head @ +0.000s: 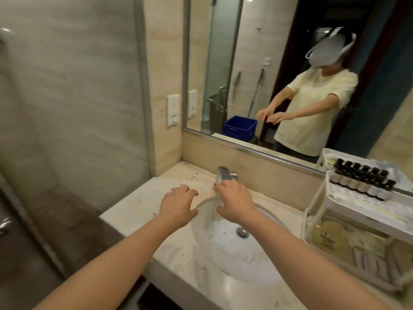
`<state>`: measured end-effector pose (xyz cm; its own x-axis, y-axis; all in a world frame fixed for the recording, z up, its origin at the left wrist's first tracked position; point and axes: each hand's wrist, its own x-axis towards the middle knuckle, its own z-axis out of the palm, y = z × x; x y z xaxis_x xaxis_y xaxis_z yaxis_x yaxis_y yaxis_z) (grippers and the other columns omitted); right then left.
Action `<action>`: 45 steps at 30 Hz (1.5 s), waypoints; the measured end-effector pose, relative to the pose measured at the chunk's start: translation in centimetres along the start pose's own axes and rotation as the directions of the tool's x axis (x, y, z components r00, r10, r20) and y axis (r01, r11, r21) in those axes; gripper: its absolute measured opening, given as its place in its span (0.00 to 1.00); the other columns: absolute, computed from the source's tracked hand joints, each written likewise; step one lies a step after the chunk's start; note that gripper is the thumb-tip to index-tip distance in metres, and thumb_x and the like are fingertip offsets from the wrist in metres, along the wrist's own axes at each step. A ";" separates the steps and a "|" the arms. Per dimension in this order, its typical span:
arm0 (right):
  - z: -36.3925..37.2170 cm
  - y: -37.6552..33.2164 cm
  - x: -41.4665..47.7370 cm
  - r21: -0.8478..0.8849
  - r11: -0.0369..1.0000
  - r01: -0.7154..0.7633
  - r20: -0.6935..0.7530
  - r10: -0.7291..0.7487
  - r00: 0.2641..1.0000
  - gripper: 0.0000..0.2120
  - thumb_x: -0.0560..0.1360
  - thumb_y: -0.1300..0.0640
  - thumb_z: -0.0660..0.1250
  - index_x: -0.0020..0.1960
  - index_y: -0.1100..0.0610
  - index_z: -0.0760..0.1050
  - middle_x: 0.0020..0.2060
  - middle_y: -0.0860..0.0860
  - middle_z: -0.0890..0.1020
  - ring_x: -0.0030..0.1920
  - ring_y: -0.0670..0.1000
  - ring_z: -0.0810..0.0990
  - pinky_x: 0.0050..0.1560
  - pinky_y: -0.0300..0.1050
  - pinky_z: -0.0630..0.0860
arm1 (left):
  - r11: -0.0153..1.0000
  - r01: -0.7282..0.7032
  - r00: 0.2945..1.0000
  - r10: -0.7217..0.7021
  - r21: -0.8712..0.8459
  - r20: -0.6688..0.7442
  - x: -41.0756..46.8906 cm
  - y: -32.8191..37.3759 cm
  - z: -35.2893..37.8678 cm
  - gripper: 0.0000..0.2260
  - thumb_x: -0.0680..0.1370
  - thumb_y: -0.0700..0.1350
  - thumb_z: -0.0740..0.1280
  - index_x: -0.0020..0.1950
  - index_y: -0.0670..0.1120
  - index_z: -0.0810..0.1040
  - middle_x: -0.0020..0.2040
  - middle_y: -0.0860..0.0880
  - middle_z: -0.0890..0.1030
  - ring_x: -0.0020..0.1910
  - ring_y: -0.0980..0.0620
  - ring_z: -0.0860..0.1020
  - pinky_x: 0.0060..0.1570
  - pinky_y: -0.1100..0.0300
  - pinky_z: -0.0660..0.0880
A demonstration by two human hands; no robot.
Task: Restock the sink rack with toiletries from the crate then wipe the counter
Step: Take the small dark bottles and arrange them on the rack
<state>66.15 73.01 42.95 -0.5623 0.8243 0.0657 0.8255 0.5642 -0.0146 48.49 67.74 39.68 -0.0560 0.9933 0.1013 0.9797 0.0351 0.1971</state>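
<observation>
My left hand [178,204] hovers over the counter [134,211] at the sink's left rim, fingers loosely curled down, holding nothing. My right hand [234,202] reaches over the white basin [234,258], fingertips at the spout of the chrome faucet [224,175], nothing visible in it. At the right stands the white two-tier rack [333,198]. Rows of small dark-capped bottles [362,180] fill its top tier and packets [330,238] lie on the lower one. The blue crate [240,127] shows only in the mirror, behind me.
Small pink specks [192,177] dot the marble counter left of the faucet. A glass shower partition [67,97] closes off the left side. The mirror [257,74] spans the back wall above a low ledge. A drain plug [242,232] sits in the basin.
</observation>
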 end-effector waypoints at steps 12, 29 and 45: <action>4.5 -14.7 2.6 0.087 0.970 0.228 0.050 -0.233 0.971 0.28 0.74 0.54 0.64 0.73 0.49 0.65 0.67 0.49 0.70 0.68 0.54 0.67 0.65 0.50 0.64 | 0.965 0.261 0.965 -0.261 0.013 0.008 -9.7 -12.1 -1.1 0.24 0.75 0.56 0.66 0.71 0.55 0.68 0.67 0.53 0.70 0.66 0.51 0.71 0.59 0.52 0.73; 6.7 -29.8 4.2 0.101 0.709 0.698 0.088 -0.705 0.703 0.28 0.73 0.52 0.65 0.72 0.50 0.67 0.65 0.51 0.73 0.65 0.55 0.70 0.63 0.50 0.68 | 0.691 0.721 0.689 -0.722 -0.040 -0.054 -22.6 -19.8 -1.7 0.26 0.75 0.57 0.68 0.71 0.56 0.68 0.65 0.52 0.71 0.63 0.50 0.73 0.56 0.52 0.74; 9.5 -38.7 -1.8 0.193 0.321 0.927 0.131 -0.945 0.300 0.26 0.73 0.53 0.65 0.70 0.50 0.68 0.62 0.51 0.73 0.64 0.54 0.71 0.61 0.49 0.69 | 0.262 0.965 0.261 -0.964 -0.030 -0.040 -37.1 -15.7 -0.7 0.23 0.76 0.54 0.68 0.69 0.53 0.69 0.63 0.51 0.72 0.60 0.49 0.73 0.56 0.52 0.74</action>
<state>34.74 50.08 33.96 -0.9551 -0.2799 -0.0972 -0.2658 0.9543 -0.1365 35.03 30.30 33.49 -0.9673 0.2211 -0.1244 0.1973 0.9639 0.1785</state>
